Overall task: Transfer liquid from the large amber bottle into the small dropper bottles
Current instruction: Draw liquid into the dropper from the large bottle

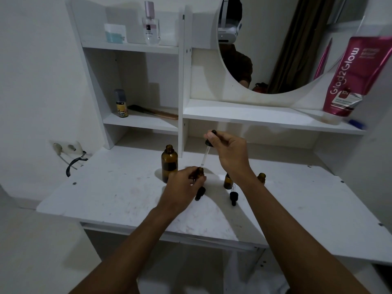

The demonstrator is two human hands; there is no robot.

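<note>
A white dressing table with shelves fills the view, and a round mirror is set into its back. A pink tube leans on its cap on the right shelf. A clear perfume bottle stands on the top left shelf. The large amber bottle stands upright and uncapped on the tabletop, just left of the hands; its dark glass hides how much is inside. The left hand grips an open small dropper bottle with its fingers curled round the body. The right hand pinches the black bulb of a dropper, whose glass tip hangs just above that bottle's mouth. Whether the tube holds liquid cannot be told. A second small bottle and a third small bottle stand open beside the right wrist. Two loose black droppers lie on the tabletop in front of the small bottles.
</note>
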